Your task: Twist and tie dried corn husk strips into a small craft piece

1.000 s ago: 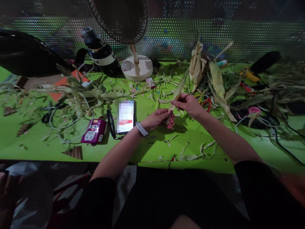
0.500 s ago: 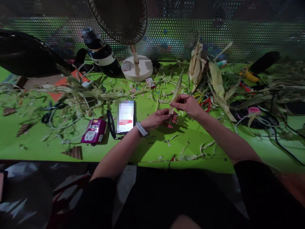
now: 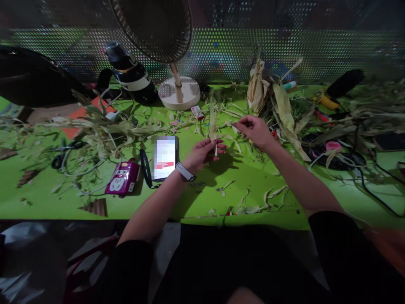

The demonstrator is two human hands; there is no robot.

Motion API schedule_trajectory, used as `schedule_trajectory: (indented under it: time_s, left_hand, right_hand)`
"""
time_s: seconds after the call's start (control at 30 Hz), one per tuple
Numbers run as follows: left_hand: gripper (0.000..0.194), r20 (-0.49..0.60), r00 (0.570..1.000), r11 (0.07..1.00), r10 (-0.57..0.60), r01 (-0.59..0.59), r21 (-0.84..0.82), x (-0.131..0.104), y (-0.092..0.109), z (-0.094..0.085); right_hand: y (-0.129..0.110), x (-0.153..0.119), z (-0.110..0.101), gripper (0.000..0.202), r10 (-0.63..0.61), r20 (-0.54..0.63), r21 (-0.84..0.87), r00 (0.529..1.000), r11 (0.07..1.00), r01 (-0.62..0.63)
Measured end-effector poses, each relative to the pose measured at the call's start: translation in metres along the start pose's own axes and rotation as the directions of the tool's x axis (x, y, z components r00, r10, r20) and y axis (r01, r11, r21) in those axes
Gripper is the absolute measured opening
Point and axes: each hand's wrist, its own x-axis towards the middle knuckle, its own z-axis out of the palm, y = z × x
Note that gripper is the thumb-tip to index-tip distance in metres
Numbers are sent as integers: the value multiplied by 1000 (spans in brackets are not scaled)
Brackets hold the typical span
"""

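1. Husk strip (image 3: 213, 120), pale and long: held near the middle of the green table (image 3: 196, 204), its lower end in the left hand (image 3: 204, 153), its far end pointing toward the perforated panel (image 3: 228, 46).
2. Left hand: thumb and fingers closed on the strip, a pale watch band (image 3: 185, 172) at the wrist. From my remote seat I read the grip as a light pinch.
3. Right hand (image 3: 255, 132): apart from the strip, thumb and fingertips drawn narrowly together (whether a thin shred sits between them, I cannot tell).
4. Beyond the right hand I log two husk bundles, one brownish (image 3: 257, 86), one yellower (image 3: 284, 105), with scraps about them.
5. Left of the left hand: a lit phone (image 3: 166, 158), then a purple power socket (image 3: 122, 179).
6. Far side: a fan on a round white base (image 3: 179, 95), a dark bottle (image 3: 134, 82) beside it.
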Motion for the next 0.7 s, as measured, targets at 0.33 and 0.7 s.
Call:
schedule_trajectory:
  time_s: [0.33,0.7]
  left_hand:
    - [11,-145,981,992,127,-129,0,2,0,0]
    - [10,-194,974,991,120,-129,-37,3,-12,12]
  right_hand:
    - [7,-5,5,16,77,69,-720,995,694,-4]
    - [-23,-23,19,29,303,118,631,946,713,-307]
